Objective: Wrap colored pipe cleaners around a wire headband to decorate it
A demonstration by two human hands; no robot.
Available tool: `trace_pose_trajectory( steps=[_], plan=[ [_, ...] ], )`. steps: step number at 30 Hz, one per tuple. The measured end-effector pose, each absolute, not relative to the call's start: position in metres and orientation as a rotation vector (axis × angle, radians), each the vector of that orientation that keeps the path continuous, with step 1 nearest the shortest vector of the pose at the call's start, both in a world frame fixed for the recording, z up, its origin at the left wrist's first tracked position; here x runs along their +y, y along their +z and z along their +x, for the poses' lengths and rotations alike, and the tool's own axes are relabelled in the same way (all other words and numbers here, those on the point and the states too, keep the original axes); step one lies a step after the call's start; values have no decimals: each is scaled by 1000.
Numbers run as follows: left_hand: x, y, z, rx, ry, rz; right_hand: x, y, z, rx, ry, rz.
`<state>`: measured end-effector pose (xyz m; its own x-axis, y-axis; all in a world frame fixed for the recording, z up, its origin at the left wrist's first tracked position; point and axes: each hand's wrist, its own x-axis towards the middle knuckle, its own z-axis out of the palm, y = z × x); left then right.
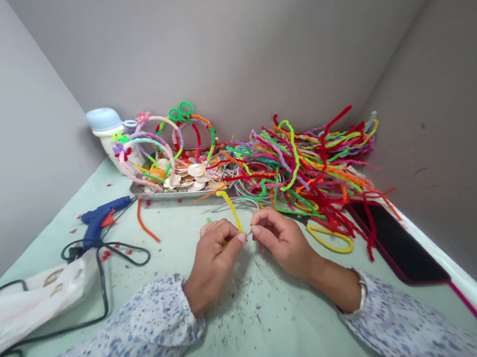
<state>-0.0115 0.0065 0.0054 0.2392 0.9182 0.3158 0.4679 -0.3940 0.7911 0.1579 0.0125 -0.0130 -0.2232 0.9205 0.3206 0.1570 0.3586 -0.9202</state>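
Note:
My left hand [214, 254] pinches a yellow pipe cleaner [230, 207] that curves up and away from my fingers. My right hand [280, 237] is closed in a pinch right beside it, fingertips almost touching the left ones, on a thin bare wire end of the same pipe cleaner. Both hands rest low over the pale green table [263, 331] at its middle. A bit of green shows behind my left fingers.
A big heap of coloured pipe cleaners [308, 161] fills the back right. A metal tray [163, 193] with shells and wrapped headbands [160, 139] stands at the back. A blue glue gun [102, 218] with black cord lies left, a white bag [26, 299] nearer, a dark phone [400, 243] right, yellow scissors handles [330, 239].

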Motion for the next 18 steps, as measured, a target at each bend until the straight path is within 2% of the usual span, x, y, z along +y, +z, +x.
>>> trace_pose_trajectory(
  steps=[18],
  plan=[
    [11,1,-11,1295,1031,1977,11,-13,157,-1694,940,-1045]
  ],
)
